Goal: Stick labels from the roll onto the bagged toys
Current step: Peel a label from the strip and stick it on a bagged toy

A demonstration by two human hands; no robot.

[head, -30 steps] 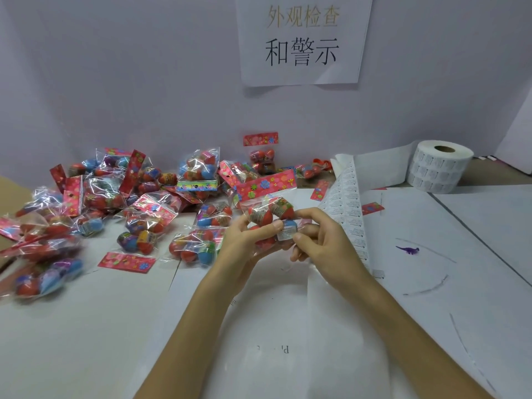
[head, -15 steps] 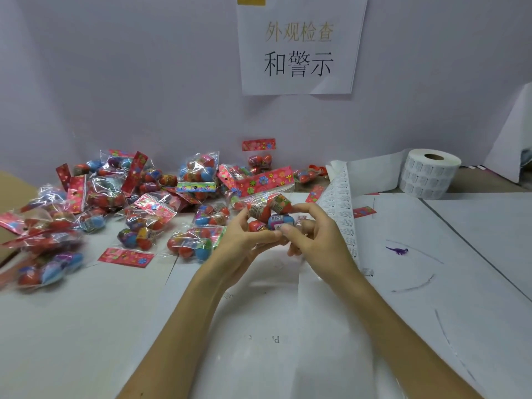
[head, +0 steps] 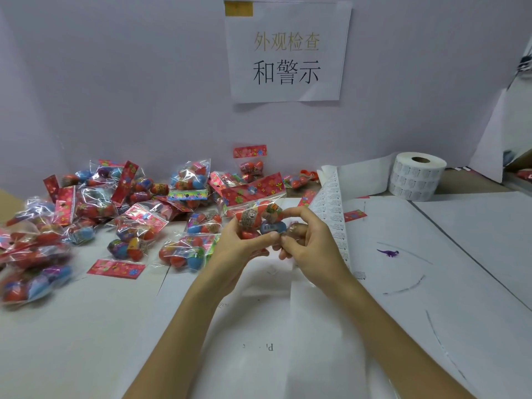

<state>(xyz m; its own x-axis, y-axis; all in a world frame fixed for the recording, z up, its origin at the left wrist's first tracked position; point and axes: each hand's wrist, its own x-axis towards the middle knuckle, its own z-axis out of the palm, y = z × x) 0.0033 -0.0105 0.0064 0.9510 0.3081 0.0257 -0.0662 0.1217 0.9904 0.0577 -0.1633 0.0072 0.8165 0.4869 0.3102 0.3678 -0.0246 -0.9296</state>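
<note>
white table carries a pile of bags at left, a label roll far right, its strip trailing behind the right hand. above the middle the held bag stands roughly upright, red header toward the wall; the left hand grips its left side, the right pinches its lower corner, as a second ago.
</note>
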